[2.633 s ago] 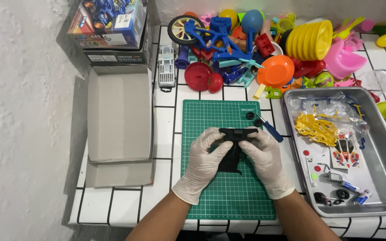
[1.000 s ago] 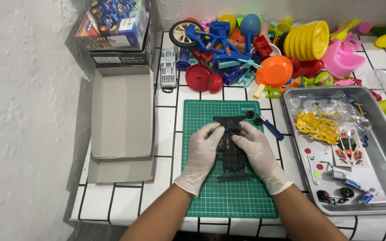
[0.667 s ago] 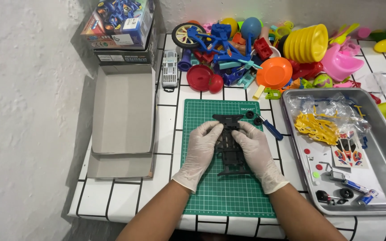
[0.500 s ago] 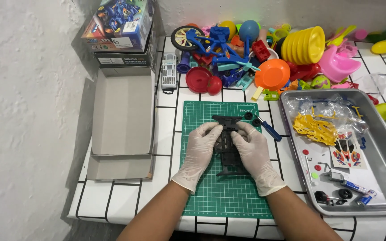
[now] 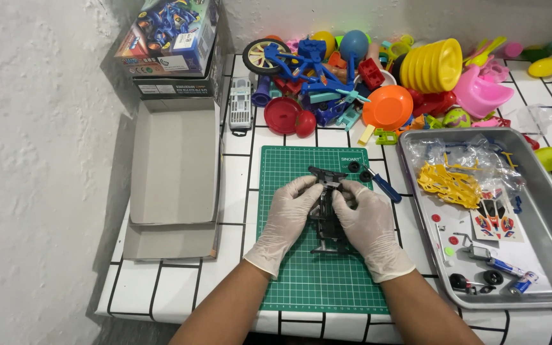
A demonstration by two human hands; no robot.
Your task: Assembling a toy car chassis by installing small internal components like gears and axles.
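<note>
A black toy car chassis (image 5: pixel 328 220) lies lengthwise on the green cutting mat (image 5: pixel 317 281). My left hand (image 5: pixel 289 214), in a white glove, grips its left side near the front. My right hand (image 5: pixel 367 220), also gloved, holds the right side, fingers curled over the front part. Two small black wheels (image 5: pixel 359 170) lie on the mat just beyond the chassis, next to a blue-handled screwdriver (image 5: pixel 383 186).
A metal tray (image 5: pixel 547 211) at right holds a yellow parts frame (image 5: pixel 447 185), a sticker sheet, small wheels and a battery. An open cardboard box (image 5: pixel 174 172) sits at left, stacked toy boxes (image 5: pixel 170 41) behind it. Colourful plastic toys (image 5: pixel 378 76) crowd the back.
The chassis has turned from crosswise in my hands to lengthwise on the mat. Both hands stay on its sides, shifting slightly toward its front end.
</note>
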